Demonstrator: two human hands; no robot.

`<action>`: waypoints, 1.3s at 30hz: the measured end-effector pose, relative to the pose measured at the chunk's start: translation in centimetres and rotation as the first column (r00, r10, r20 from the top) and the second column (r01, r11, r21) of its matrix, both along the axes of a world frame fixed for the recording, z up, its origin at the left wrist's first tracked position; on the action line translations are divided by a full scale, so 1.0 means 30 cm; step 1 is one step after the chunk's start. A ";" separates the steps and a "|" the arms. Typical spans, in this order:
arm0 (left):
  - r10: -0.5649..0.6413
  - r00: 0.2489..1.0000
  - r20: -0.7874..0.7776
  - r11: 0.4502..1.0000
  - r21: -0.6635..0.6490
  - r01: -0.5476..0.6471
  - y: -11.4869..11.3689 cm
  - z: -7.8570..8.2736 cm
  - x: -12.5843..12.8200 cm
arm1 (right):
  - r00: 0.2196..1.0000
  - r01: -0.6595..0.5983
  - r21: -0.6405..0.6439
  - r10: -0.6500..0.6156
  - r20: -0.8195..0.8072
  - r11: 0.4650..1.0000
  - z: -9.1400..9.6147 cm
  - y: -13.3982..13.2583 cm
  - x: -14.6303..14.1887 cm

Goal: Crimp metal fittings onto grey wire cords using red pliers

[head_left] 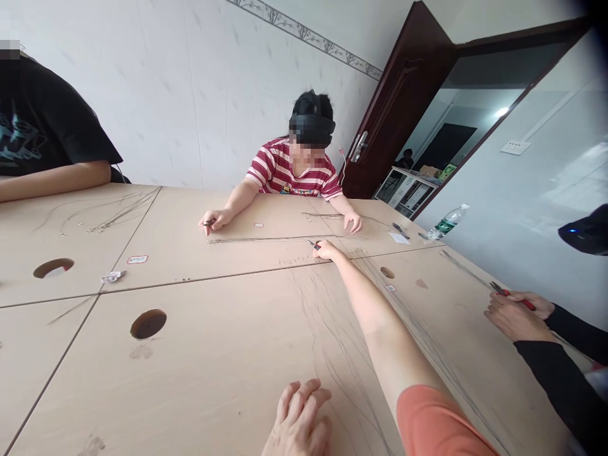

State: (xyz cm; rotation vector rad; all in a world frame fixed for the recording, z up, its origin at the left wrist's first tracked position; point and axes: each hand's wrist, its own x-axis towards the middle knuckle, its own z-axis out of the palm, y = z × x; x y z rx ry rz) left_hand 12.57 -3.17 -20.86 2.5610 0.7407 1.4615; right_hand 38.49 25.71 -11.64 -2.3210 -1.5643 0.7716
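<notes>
Strands point(329, 318), thin and grey, fan down the pale table point(204, 361) from near my right hand point(325, 251), showing on both sides of my outstretched arm point(380, 323). From my remote seat, I see that hand gripping small pliers point(313, 245), just beside a row of tiny pale bits point(295, 261). My left hand point(300, 421) rests low on the table, fingers loosely bent; its palm is hidden, so I cannot tell whether it pins anything.

Tangling looks like the main risk: the strands lie loose and cross one another, so a sideways sweep of my arm could drag several together. Whether it touches them, I cannot tell. My long reach may also cost me fine control, and a clumsy knuckle could scatter the bits or push one into the dark seam point(213, 277) near them. Just beyond the pliers, a long bundle point(266, 239) lies before a co-worker in a striped shirt point(272, 166); reaching too far could snag it.
</notes>
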 end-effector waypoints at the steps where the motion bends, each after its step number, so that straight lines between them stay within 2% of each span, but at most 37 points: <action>1: 0.000 1.000 -0.007 1.000 0.000 0.000 0.000 0.000 0.000 | 1.000 -0.002 0.004 0.001 0.007 1.000 0.000 0.000 -0.001; 7: -0.038 0.999 0.007 0.998 -0.042 0.039 -0.001 0.012 -0.010 | 0.999 -0.011 0.016 0.010 0.052 1.000 0.024 -0.035 0.017; 11: -0.124 0.989 -0.075 0.986 -0.118 0.114 -0.001 0.072 -0.043 | 0.996 -0.002 0.024 0.000 0.088 1.000 0.067 -0.169 0.086; 14: -0.185 0.972 -0.145 0.974 -0.156 0.162 0.003 0.137 -0.069 | 0.992 0.022 0.039 -0.027 0.126 0.999 0.093 -0.360 0.160; 18: -0.209 0.962 -0.176 0.972 -0.146 0.185 0.011 0.193 -0.086 | 0.984 0.055 0.067 -0.065 0.166 0.996 0.096 -0.698 0.246; 22: -0.214 0.964 -0.159 0.970 -0.152 0.190 0.014 0.197 -0.093 | 0.974 0.103 0.113 -0.123 0.191 0.988 0.061 -1.024 0.283; 26: -0.206 0.966 -0.156 0.970 -0.161 0.181 0.011 0.192 -0.103 | 0.966 0.137 0.138 -0.164 0.201 0.981 0.004 -1.250 0.264; 30: -0.190 0.966 -0.176 0.979 -0.110 0.172 0.002 0.197 -0.107 | 0.968 0.140 0.129 -0.163 0.189 0.982 -0.050 -1.352 0.221; 34: -0.161 0.967 -0.196 0.987 -0.057 0.153 -0.005 0.199 -0.108 | 0.970 0.133 0.104 -0.151 0.191 0.986 -0.076 -1.373 0.190; 39: -0.139 0.971 -0.196 0.990 -0.061 0.129 -0.007 0.190 -0.114 | 0.970 0.115 0.089 -0.131 0.203 0.989 -0.068 -1.406 0.153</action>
